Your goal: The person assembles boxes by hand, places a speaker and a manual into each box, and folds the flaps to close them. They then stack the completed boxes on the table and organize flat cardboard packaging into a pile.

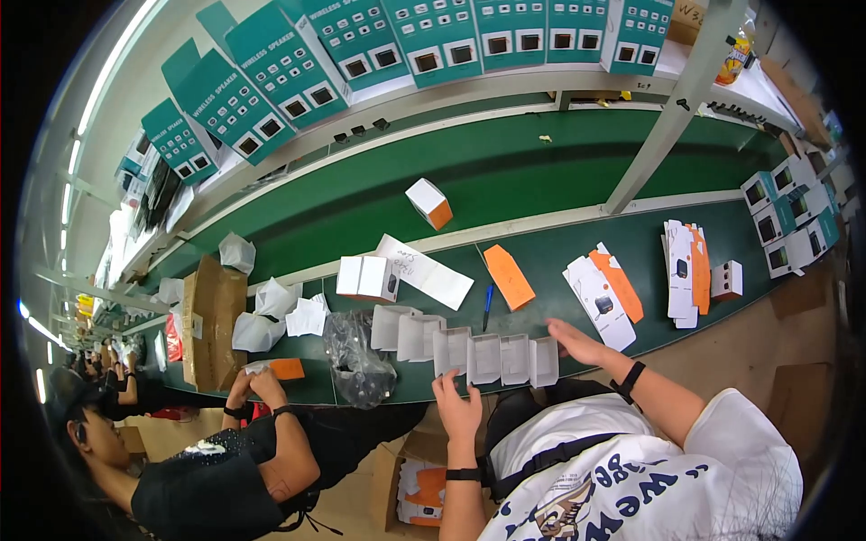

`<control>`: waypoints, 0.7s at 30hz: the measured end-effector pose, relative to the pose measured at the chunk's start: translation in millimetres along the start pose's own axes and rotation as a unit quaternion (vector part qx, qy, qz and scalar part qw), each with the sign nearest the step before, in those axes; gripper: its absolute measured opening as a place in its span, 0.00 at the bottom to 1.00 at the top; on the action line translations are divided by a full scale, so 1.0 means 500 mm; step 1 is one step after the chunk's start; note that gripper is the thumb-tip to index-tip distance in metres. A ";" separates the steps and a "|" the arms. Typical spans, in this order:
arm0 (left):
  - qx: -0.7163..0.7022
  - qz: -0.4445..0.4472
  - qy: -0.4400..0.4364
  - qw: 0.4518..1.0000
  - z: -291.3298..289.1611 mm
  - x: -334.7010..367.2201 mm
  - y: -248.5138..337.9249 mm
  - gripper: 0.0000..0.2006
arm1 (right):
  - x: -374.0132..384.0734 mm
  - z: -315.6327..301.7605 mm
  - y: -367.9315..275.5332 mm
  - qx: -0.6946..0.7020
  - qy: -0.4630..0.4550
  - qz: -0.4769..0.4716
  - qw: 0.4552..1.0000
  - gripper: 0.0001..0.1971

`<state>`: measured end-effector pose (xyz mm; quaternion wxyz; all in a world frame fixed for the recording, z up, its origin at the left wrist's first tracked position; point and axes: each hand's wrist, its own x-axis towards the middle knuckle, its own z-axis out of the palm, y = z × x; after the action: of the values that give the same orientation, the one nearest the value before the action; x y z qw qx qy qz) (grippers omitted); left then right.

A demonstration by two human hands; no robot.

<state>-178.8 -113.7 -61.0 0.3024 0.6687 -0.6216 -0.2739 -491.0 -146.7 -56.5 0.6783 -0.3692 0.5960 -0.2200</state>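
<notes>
Several small whitish open-topped boxes (483, 359) stand side by side in a slanting row near the bench's front edge. My left hand (458, 411) is at the near side of the row, fingers apart and tips at or just short of the box fronts. At the right end, my right hand (577, 343) lies flat-fingered beside the last box (544, 362); whether it touches cannot be made out. Neither hand grips anything. Just behind the row lie a blue pen (488, 305) and an orange carton piece (510, 278).
Left of the row are a crumpled clear plastic bag (359, 361) and white cartons (363, 277). Flat printed sleeves (603, 302) lie right. A green conveyor belt (334, 185) runs behind, below a shelf of teal boxes (433, 41). A co-worker's hands (255, 386) work at left.
</notes>
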 end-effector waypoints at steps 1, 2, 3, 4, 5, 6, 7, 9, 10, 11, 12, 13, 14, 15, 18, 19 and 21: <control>-0.003 0.011 -0.004 1.000 -0.008 0.006 -0.005 0.24 | 0.034 -0.014 0.019 -0.035 0.034 -0.034 0.998 0.35; -0.008 0.014 -0.007 1.000 -0.010 0.011 -0.006 0.24 | 0.066 -0.027 0.039 -0.072 0.072 -0.065 0.993 0.35; -0.025 0.002 -0.014 1.000 -0.019 0.009 -0.013 0.25 | 0.095 -0.019 0.011 -0.123 0.169 -0.107 0.972 0.37; -0.041 -0.008 -0.022 0.999 -0.029 0.009 -0.017 0.26 | 0.120 -0.008 -0.024 -0.172 0.265 -0.148 0.937 0.40; -0.066 -0.012 -0.017 0.998 -0.034 0.007 -0.014 0.28 | 0.141 0.007 -0.065 -0.232 0.282 -0.162 0.917 0.42; -0.065 -0.012 -0.019 0.998 -0.037 0.008 -0.004 0.28 | 0.163 0.017 -0.104 -0.290 0.301 -0.174 0.892 0.43; -0.056 -0.003 -0.023 0.998 -0.040 0.009 0.011 0.28 | 0.190 0.019 -0.131 -0.288 0.304 -0.171 0.892 0.43; -0.042 0.025 -0.026 0.998 -0.030 0.007 0.008 0.30 | 0.234 0.015 -0.170 -0.383 0.298 -0.068 0.872 0.43; -0.045 0.026 -0.032 0.998 -0.032 0.010 0.017 0.30 | 0.240 0.004 -0.186 -0.382 0.301 -0.063 0.871 0.43; -0.032 0.030 -0.053 0.998 -0.035 0.015 0.028 0.30 | 0.239 -0.012 -0.200 -0.350 0.262 -0.020 0.899 0.42; -0.018 0.031 -0.072 0.997 -0.041 0.015 0.033 0.30 | 0.231 -0.018 -0.205 -0.317 0.217 0.020 0.923 0.40; 0.000 0.025 -0.063 0.998 -0.044 0.015 0.022 0.34 | 0.215 -0.017 -0.205 -0.318 0.212 0.021 0.924 0.40; 0.002 0.020 -0.062 0.998 -0.045 0.008 0.019 0.34 | 0.185 -0.021 -0.198 -0.273 0.228 -0.021 0.935 0.41; 0.013 0.003 -0.062 0.998 -0.047 0.009 0.027 0.36 | 0.156 -0.033 -0.182 -0.225 0.247 -0.064 0.940 0.42; 0.041 -0.022 -0.063 0.997 -0.031 0.015 0.043 0.41 | 0.055 -0.099 0.002 -0.044 0.275 -0.167 0.946 0.46; 0.045 -0.034 -0.070 0.996 -0.024 0.018 0.053 0.41 | 0.017 -0.111 0.071 -0.024 0.273 -0.202 0.940 0.45; 0.067 -0.043 -0.053 0.995 -0.007 0.012 0.034 0.42 | -0.071 -0.079 0.096 -0.120 0.248 -0.210 0.938 0.39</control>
<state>-187.1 -120.2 -45.9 0.2115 0.6980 -0.6246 -0.2792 -543.1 -99.7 -70.7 0.3981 -0.4987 0.6758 -0.3689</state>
